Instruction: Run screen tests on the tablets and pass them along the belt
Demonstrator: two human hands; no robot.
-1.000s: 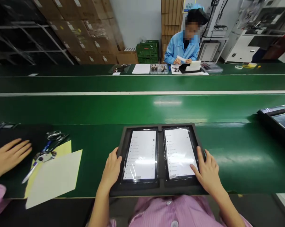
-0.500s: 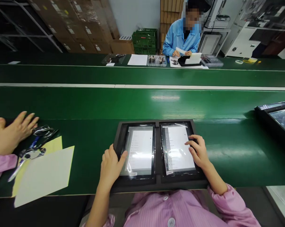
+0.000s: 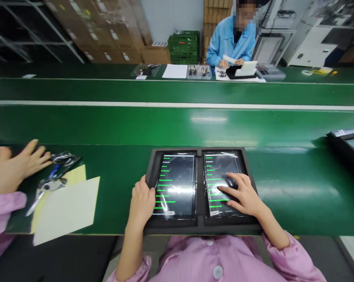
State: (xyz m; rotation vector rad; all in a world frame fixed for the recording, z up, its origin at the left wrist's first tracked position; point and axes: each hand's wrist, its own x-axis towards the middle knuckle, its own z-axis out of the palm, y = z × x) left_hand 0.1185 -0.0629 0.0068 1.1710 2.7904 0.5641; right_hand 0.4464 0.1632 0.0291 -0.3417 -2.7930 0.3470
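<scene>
Our left hand (image 3: 141, 203) is clenched on the edge of the black foam tray (image 3: 200, 227); right hand (image 3: 241, 194) open, fingers (image 3: 227, 189) flat on the right film-wrapped tablet (image 3: 220, 172).

PLACE: electronics factory assembly line | green conveyor belt (image 3: 177, 125) | stacked cardboard cartons (image 3: 106, 35) | packaged tablets (image 3: 175, 184) | blue-smocked worker (image 3: 228, 43)

Bright green text lines on black tablet screen (image 3: 174, 182); pink pinstriped smock (image 3: 218, 258)
</scene>
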